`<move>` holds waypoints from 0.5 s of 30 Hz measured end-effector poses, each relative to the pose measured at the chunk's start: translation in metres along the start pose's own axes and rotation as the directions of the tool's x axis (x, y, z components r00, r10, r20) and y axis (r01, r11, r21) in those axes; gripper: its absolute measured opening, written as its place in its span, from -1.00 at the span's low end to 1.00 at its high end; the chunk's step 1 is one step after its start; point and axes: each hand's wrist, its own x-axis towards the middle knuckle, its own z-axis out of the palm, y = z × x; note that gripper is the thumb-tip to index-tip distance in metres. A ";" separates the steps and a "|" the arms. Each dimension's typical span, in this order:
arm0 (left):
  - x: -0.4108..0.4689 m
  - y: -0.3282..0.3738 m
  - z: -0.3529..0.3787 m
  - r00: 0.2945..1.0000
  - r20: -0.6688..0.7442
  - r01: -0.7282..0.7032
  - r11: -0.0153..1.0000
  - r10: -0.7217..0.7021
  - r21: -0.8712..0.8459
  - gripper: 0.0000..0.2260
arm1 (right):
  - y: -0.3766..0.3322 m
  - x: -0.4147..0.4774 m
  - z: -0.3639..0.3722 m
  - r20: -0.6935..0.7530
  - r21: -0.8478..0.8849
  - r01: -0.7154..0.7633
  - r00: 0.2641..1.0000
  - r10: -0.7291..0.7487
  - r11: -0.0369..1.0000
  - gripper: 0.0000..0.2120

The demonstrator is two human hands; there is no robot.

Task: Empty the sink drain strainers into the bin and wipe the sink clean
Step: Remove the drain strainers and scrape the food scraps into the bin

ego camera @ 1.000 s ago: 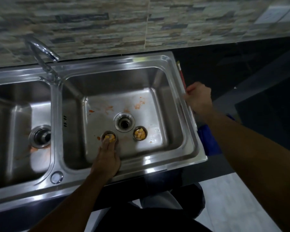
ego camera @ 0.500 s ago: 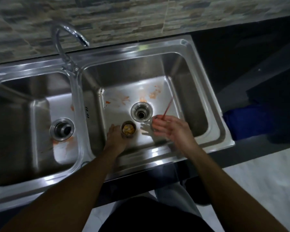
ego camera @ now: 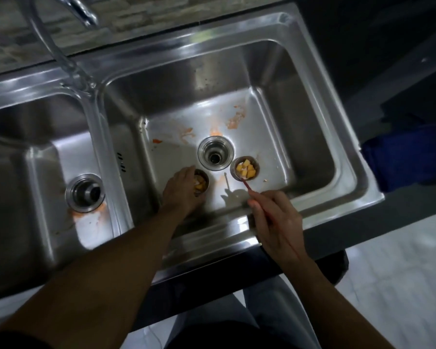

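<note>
With my left hand (ego camera: pixel 184 191) gripping one strainer (ego camera: pixel 202 183) and my right hand (ego camera: pixel 276 221) pinching a red stick (ego camera: pixel 250 188) at the second strainer (ego camera: pixel 245 170) just ahead, I'd lift each level.

This is a kitchen. A stainless-steel double-bowl sink (ego camera: pixel 212 50) is set into a dark table (ego camera: pixel 363 34), and a curved chrome tap (ego camera: pixel 61 59) rises at the divider between the two bowls. Behind the sink runs a wall (ego camera: pixel 15 44) of stone-patterned tiles. A pale tiled floor (ego camera: pixel 400 273) shows below the table's front edge. The right bowl bears orange smears (ego camera: pixel 235 119) around its open drain (ego camera: pixel 216 156). Two small metal strainers (ego camera: pixel 245 169) on the bowl's bottom hold yellow food scraps. Something blue (ego camera: pixel 408 162), perhaps a cloth, shows to the right of the sink, though the dim light leaves it unclear.
</note>
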 end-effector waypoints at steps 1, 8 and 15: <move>0.000 0.001 -0.001 1.000 -0.005 -0.013 1.000 0.013 0.001 -0.19 | 0.002 -0.001 0.002 0.003 -0.007 0.015 1.000 -0.015 1.000 -0.75; -0.012 0.015 -0.019 0.991 -0.085 -0.123 0.973 0.108 -0.197 -0.33 | 0.000 0.002 0.000 -0.103 0.078 0.010 0.995 -0.002 0.997 -0.86; -0.047 0.066 -0.040 0.944 -0.244 -0.298 0.893 0.223 -0.338 -0.31 | -0.014 0.002 -0.037 -0.291 0.172 -0.189 0.928 0.233 0.967 -0.81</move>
